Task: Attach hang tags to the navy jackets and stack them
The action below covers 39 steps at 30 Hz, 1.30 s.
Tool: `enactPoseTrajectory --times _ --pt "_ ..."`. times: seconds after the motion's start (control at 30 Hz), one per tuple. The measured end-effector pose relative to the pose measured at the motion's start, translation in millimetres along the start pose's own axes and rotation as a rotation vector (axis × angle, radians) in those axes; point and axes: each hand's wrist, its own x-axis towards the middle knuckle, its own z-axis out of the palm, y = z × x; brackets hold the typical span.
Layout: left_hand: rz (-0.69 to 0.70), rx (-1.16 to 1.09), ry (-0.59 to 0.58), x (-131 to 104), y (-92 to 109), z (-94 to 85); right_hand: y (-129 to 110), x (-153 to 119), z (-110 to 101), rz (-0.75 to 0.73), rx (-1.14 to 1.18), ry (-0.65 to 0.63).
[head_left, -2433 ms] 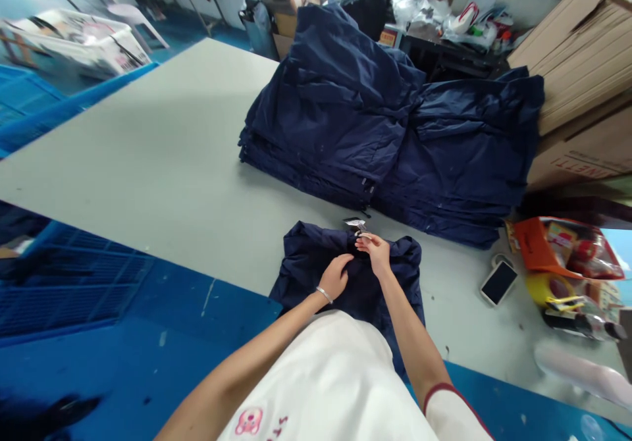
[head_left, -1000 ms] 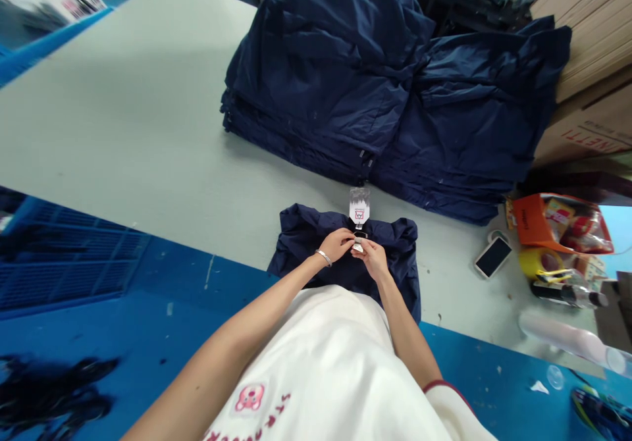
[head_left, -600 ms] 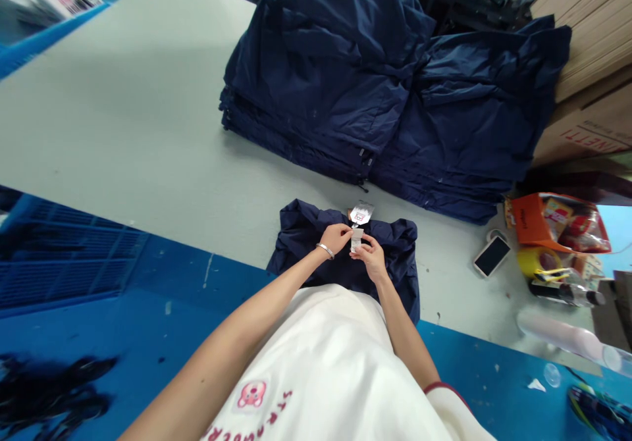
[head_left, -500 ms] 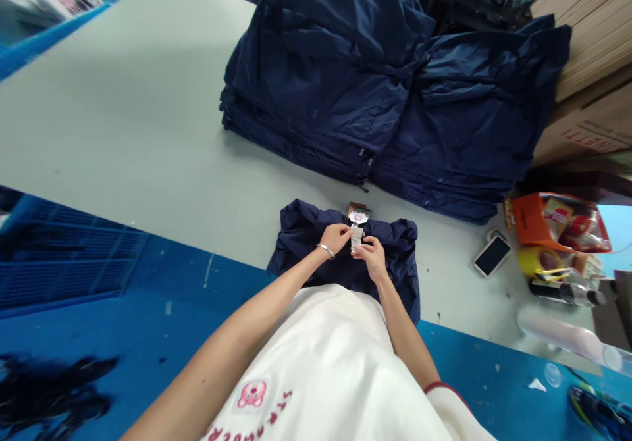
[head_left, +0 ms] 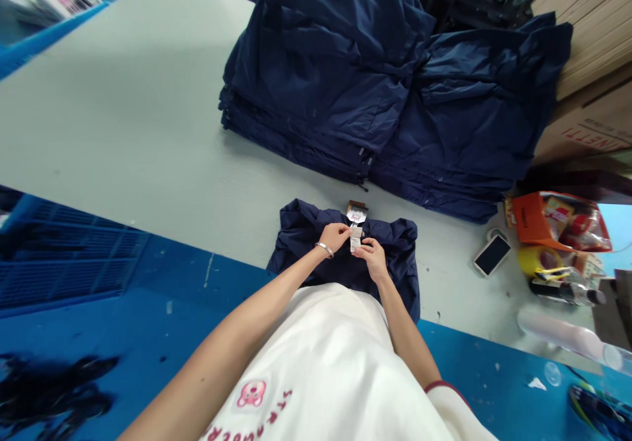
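A navy garment [head_left: 395,257] lies bunched at the table's near edge, partly hanging over it. From its upper edge comes a white fabric label [head_left: 355,242] with fine print. My left hand [head_left: 336,237], a silver bracelet at the wrist, pinches the label's upper left side between thumb and finger. My right hand [head_left: 372,257] is closed on the label's lower right side. Just above them, a hang tag [head_left: 357,211] with brown and white parts lies at the garment's top. The garment's lower part is hidden by my arms and white shirt.
Behind stands a tall stack of folded navy garments [head_left: 320,85] on the pale table [head_left: 123,112]. Rightward are a phone [head_left: 492,255], an orange box [head_left: 530,220], yellow tape [head_left: 536,261] and bottles. Cardboard cartons [head_left: 587,105] rise beyond. A blue crate [head_left: 74,257] is at left.
The hang tag has shifted slightly, its white part now lying a little differently. Both hands keep hold of the label in nearly the same place.
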Motion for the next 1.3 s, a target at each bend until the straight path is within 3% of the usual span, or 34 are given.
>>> enactPoseTrajectory --times 0.8,1.3 --pt "0.128 0.007 -0.107 -10 -13 -2.0 1 4 -1 0.026 -0.008 0.070" --pt "0.122 -0.004 -0.114 -13 -11 -2.3 -1 1 1 0.033 0.007 0.069"
